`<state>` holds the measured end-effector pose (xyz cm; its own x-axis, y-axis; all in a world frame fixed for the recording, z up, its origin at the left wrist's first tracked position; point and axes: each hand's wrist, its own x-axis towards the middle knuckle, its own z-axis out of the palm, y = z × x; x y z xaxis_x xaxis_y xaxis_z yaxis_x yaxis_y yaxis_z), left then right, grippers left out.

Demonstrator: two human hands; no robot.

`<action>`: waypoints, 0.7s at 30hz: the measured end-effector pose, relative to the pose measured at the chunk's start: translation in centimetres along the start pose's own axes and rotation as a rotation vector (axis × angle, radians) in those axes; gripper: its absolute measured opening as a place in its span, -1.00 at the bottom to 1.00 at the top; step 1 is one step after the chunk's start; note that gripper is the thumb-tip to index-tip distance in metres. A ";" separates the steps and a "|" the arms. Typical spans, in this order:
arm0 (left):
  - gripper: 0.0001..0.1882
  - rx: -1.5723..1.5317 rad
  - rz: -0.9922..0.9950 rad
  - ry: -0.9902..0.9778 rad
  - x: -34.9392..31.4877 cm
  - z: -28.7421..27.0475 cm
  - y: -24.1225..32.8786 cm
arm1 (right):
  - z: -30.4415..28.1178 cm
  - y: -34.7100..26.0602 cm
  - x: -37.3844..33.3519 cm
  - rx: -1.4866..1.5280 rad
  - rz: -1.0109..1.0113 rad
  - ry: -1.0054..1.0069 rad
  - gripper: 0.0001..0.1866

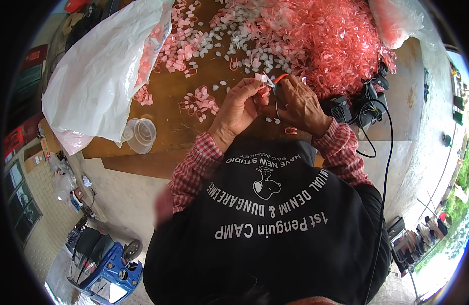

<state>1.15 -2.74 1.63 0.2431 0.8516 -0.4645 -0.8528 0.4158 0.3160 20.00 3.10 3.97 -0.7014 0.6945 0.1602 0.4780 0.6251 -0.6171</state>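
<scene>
My left hand (235, 110) is closed, its thumb and fingertips pinching a small pink plastic loop piece (264, 91). Close against it on the right, my right hand (301, 104) grips small scissors (281, 78) with orange handles, their metal blades beside the pink piece. My right fingers hide part of the handles. A small cluster of pink loops (200, 103) lies on the brown table (168, 124), left of my left hand. One loose pink loop (291, 130) rests just below my right hand, near a few white tabs.
A large heap of pink loops (321, 43) covers the far right, with small white oval tabs (255, 60) beside it. A white plastic bag (99, 76) lies at left above a clear plastic cup (141, 135). Black devices (341, 108) with a cable (386, 168) stand at right.
</scene>
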 end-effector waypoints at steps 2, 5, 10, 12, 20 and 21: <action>-0.88 -0.016 -0.008 -0.030 0.0 -0.1 0.0 | 0.1 -0.1 -0.1 0.006 0.018 -0.018 -0.38; -0.89 -0.020 -0.011 -0.056 -0.1 0.2 0.0 | 0.1 -0.3 -0.2 0.043 0.046 -0.041 -0.40; -0.88 -0.032 -0.081 -0.042 -0.4 0.0 -0.2 | 0.9 0.0 -0.5 -0.017 0.014 0.006 -0.48; -0.87 -0.029 -0.061 -0.053 -0.4 0.2 -0.2 | 0.8 -0.4 -0.5 0.002 0.062 -0.021 -0.55; -0.88 -0.004 -0.122 -0.007 -1.0 1.1 0.6 | 1.2 -0.3 -1.0 -0.038 0.062 -0.012 -0.62; -0.89 0.003 -0.106 0.012 -1.0 1.2 0.5 | 0.9 -0.6 -1.0 -0.021 0.101 -0.025 -0.64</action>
<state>1.03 -2.93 3.28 0.3266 0.7985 -0.5057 -0.8208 0.5049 0.2672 19.91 1.73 3.45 -0.6622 0.7452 0.0787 0.5575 0.5601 -0.6127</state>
